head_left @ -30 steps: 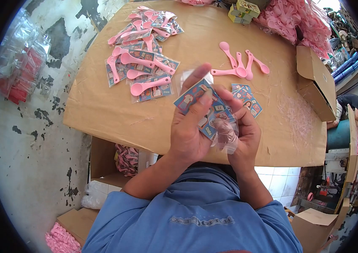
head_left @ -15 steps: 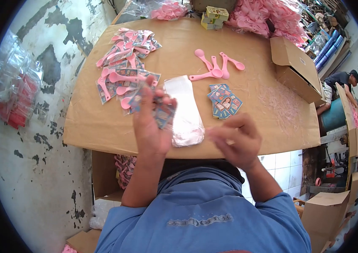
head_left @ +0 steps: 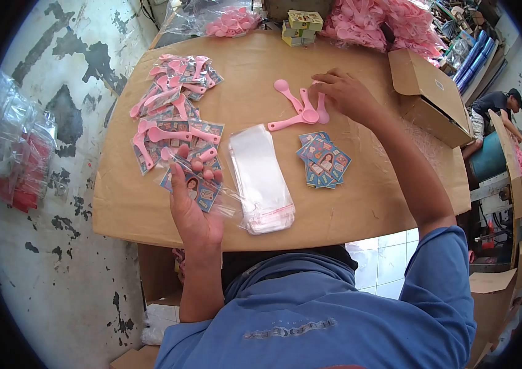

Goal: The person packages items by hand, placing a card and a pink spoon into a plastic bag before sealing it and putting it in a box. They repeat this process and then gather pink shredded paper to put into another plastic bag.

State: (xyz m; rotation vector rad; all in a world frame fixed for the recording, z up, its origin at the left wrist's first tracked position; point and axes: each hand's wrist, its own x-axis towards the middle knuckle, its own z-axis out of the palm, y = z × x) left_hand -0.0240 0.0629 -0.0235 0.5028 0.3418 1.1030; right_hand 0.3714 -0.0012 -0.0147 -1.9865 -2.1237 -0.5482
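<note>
My left hand [head_left: 194, 212] grips a clear plastic bag with a blue printed card [head_left: 199, 192] inside, over the left part of the table. At the loose pink measuring spoons [head_left: 309, 115], my right hand [head_left: 348, 95] has its fingers bent around a spoon handle; the palm hides part of that spoon. Between my hands lies a stack of clear plastic bags [head_left: 261, 175], with a small pile of blue printed cards [head_left: 324, 161] to its right. Beyond my left hand are several packed bags [head_left: 178, 101], each showing a pink spoon and a card.
An open cardboard box [head_left: 430, 98] stands at the table's right side. Small yellow boxes [head_left: 301, 27] and heaps of pink spoons [head_left: 384, 24] sit along the far edge. Plastic bags [head_left: 18, 141] hang on the left wall. Another person [head_left: 495, 107] bends over at the far right.
My right hand has moved from beside the bag stack up to the loose spoons. My left hand, holding the bagged card, has shifted left and lower.
</note>
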